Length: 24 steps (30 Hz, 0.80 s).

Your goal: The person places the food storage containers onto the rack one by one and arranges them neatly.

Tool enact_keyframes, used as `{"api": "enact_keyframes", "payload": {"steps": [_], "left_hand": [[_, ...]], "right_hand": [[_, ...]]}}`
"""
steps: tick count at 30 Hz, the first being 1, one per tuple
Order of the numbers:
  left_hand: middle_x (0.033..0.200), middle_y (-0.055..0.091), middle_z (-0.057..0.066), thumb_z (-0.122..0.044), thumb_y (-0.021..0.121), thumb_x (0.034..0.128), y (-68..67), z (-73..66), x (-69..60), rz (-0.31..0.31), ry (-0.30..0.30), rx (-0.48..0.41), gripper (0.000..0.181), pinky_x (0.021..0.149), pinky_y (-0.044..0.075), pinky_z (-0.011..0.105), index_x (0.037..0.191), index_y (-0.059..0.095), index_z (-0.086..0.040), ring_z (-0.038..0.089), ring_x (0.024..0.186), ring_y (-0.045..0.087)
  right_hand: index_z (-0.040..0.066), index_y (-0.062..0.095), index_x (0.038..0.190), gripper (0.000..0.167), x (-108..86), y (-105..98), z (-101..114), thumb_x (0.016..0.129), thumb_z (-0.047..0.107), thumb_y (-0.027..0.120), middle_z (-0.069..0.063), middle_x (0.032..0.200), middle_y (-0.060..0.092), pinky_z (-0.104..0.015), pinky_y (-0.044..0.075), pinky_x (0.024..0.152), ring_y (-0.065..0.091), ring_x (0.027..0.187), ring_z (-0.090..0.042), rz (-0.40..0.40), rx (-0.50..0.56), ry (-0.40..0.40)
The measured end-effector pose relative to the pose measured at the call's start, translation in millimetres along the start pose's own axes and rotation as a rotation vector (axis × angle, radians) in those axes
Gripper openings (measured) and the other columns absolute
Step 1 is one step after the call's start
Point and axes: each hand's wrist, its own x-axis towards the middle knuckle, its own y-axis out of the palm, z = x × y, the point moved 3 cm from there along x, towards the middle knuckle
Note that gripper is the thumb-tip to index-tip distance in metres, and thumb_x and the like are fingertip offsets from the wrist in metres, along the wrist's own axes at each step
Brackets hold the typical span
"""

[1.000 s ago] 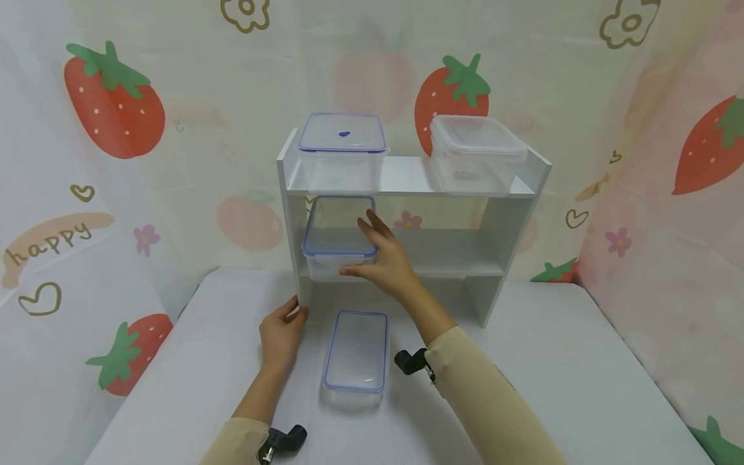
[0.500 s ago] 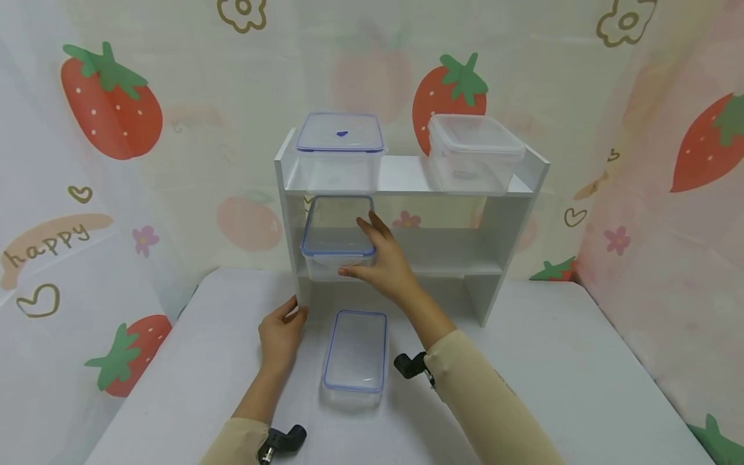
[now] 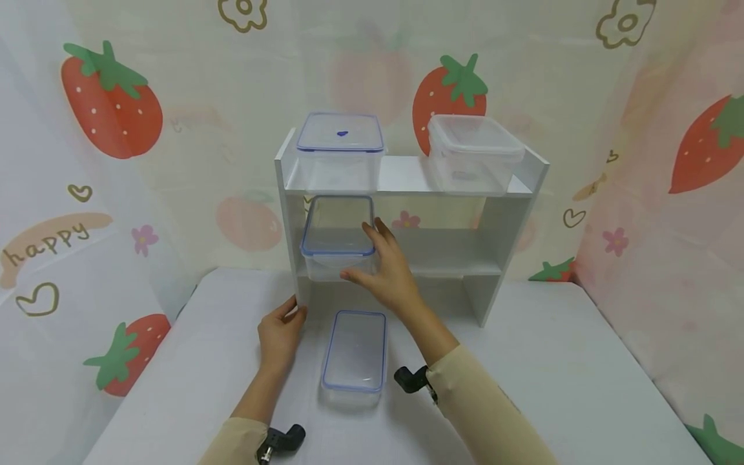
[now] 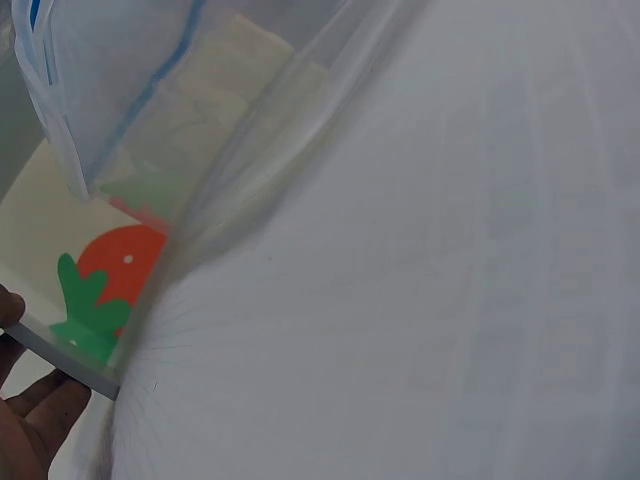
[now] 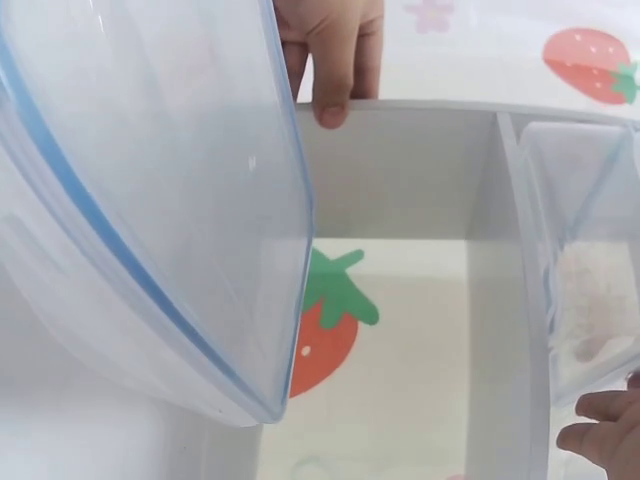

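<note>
My left hand pinches the lower left side panel of a white shelf unit, thumb on one face and fingers on the other; in the left wrist view the panel edge lies between my fingers. On the left of the middle shelf sits a clear lidded food container with a blue rim. My right hand is spread at its right front corner, fingers extended and thumb apart; whether the fingertips touch it I cannot tell. A second blue-rimmed food container lies on the table in front of the shelf.
On the top shelf stand a blue-rimmed container at left and an all-clear container at right. The shelf's right side panel rises beyond my right hand. A strawberry-print cloth hangs behind the white table.
My right hand has drawn slightly back and down from the middle-shelf container, its thumb coming off the front. The left hand and the containers stay where they were.
</note>
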Motion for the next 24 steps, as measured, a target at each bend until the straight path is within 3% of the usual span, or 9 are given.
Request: {"api": "enact_keyframes", "payload": {"steps": [12, 24], "left_hand": [[0.133, 0.068, 0.014, -0.021, 0.073, 0.0953, 0.5, 0.7, 2.1, -0.016, 0.012, 0.009, 0.038, 0.081, 0.062, 0.027, 0.132, 0.069, -0.011, 0.029, 0.108, 0.074], [0.134, 0.067, 0.013, -0.021, 0.073, 0.0948, 0.7, 0.5, 1.8, -0.023, 0.004, 0.011, 0.039, 0.082, 0.062, 0.026, 0.132, 0.069, -0.011, 0.028, 0.109, 0.073]], "right_hand": [[0.011, 0.045, 0.154, 0.085, -17.8, -10.4, 4.0, 0.084, 0.037, 0.086, -0.013, 0.162, 0.040, -0.053, 0.035, 0.121, 0.037, 0.150, -0.029, -0.098, 0.004, -0.044], [0.014, 0.046, 0.154, 0.078, -39.7, -17.8, 9.1, 0.089, 0.037, 0.082, -0.006, 0.160, 0.044, -0.052, 0.036, 0.121, 0.039, 0.149, -0.025, -0.117, -0.002, -0.064]]}}
